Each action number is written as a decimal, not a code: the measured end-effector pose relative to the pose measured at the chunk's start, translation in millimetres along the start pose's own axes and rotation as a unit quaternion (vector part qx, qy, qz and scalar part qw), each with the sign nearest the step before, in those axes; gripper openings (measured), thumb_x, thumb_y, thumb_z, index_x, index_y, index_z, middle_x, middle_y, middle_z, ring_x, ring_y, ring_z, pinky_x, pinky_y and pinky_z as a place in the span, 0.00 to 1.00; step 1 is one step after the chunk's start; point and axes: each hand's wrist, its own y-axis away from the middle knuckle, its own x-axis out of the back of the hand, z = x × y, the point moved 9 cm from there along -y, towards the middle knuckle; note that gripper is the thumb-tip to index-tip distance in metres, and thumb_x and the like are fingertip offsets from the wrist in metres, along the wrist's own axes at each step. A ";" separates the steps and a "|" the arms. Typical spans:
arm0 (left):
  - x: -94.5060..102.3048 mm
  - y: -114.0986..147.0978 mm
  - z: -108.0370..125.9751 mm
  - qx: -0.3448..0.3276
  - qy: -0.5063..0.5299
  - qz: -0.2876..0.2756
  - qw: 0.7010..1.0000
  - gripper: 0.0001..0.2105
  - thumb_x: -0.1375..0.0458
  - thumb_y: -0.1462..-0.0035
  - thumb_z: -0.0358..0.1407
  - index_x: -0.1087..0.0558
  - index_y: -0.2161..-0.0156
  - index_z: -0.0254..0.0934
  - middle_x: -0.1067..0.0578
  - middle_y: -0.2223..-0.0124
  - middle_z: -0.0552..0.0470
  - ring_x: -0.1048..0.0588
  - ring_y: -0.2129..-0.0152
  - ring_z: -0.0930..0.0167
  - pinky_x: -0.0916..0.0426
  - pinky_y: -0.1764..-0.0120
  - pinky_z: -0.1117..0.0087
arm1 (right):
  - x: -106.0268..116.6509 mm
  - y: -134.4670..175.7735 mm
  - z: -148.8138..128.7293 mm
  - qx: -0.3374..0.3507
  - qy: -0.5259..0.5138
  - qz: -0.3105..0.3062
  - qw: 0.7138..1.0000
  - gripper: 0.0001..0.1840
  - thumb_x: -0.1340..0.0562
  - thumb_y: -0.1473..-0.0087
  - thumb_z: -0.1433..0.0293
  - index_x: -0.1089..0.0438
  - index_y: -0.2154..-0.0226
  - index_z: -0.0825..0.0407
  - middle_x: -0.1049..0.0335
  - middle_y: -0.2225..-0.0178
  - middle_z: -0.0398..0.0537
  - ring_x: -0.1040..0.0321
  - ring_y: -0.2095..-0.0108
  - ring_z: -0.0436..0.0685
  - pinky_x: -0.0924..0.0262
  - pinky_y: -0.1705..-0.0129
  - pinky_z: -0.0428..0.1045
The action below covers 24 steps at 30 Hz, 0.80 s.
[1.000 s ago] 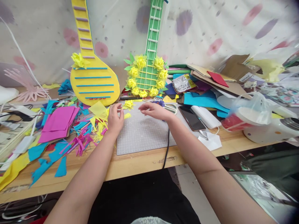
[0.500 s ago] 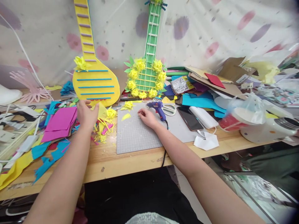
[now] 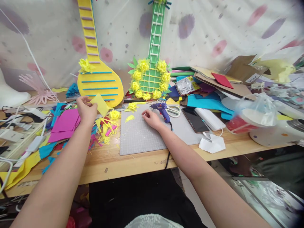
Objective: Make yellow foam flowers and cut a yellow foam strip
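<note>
My left hand [image 3: 87, 110] pinches a square of yellow paper [image 3: 101, 105] in front of the yellow cardboard lute [image 3: 102, 85]. Below that square lie yellow scraps [image 3: 104, 133] and a yellow paper flower [image 3: 114, 114]. Over the grey cutting mat [image 3: 142, 139], my right hand [image 3: 151, 118] has its fingers curled together; whether anything small is between them cannot be made out. A purple glue gun [image 3: 162, 110] lies just beyond it, beside white-handled scissors [image 3: 174, 110]. A loose yellow petal [image 3: 129, 118] and another yellow flower [image 3: 131, 107] rest left of that hand.
A green cardboard lute [image 3: 154, 68] ringed with yellow flowers leans at the back. Magenta sheets [image 3: 65, 123] and a power strip [image 3: 14, 134] are at left. A phone [image 3: 195, 120], a power bank [image 3: 210, 118], a bagged cup [image 3: 242, 120] and piled card sheets [image 3: 209, 104] stand right.
My left hand has lifted the yellow square up from the scraps, so it now shows clearly. My right hand keeps its place over the mat. The view has shifted slightly.
</note>
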 end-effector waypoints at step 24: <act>-27.7 10.4 4.8 0.027 0.009 -0.121 0.992 0.18 0.42 0.60 0.25 0.36 0.60 0.35 0.29 0.62 0.49 0.30 0.76 0.75 0.31 0.69 0.69 | 9.6 7.1 -27.6 0.038 -0.008 0.004 0.999 0.09 0.47 0.48 0.69 0.35 0.64 0.50 0.35 0.75 0.43 0.37 0.72 0.52 0.45 0.66 0.48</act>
